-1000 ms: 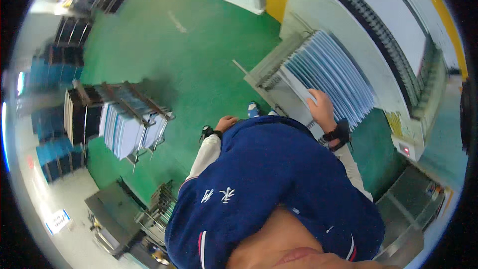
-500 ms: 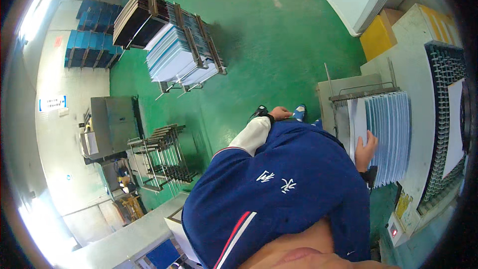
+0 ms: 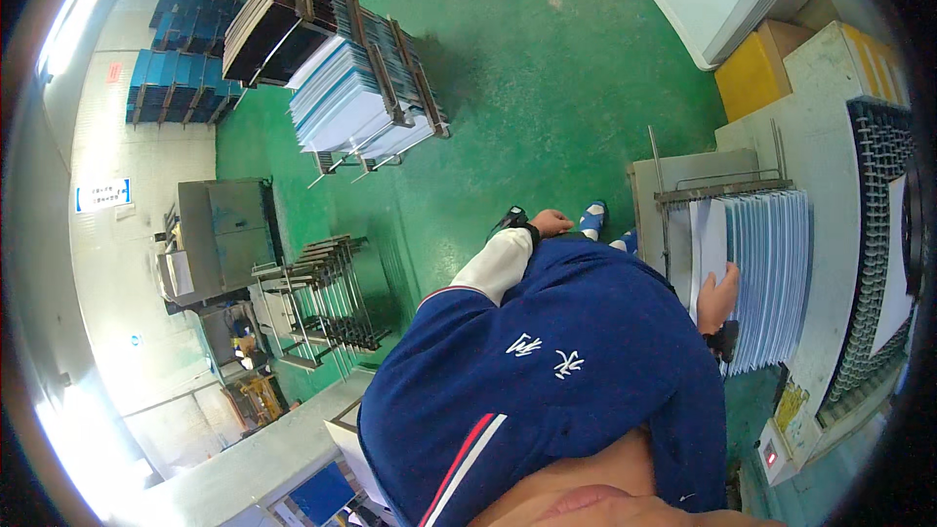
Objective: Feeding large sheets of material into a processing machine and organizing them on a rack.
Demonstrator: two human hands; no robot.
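Right hand (image 3: 720, 295) is nearest the work: palm flat w/ fingers spread on the near end of the sheets (image 3: 771, 273), a row of thin blue-white panels standing on edge in a grey holder (image 3: 683, 185) at right. Hand lies open against the front sheet, pressing, not clamped round it. Dark band at that wrist.

Left hand (image 3: 549, 223) hangs free by the person's side over the green floor (image 3: 527, 88), fingers curled loosely, holding nothing that shows; can't tell more about its grip at this size. Black watch just behind it, white cuff, blue jacket.

Just beyond the sheets, further right: a dark mesh conveyor (image 3: 878, 263) w/ a white sheet lying on it. Past the holder, a yellow box (image 3: 750, 78).

Further out, upper left: a rack (image 3: 366, 88) packed w/ blue-white panels, black ones beside. Left of the person, an empty wire rack (image 3: 327, 298) & a grey cabinet (image 3: 220, 229) by the wall.
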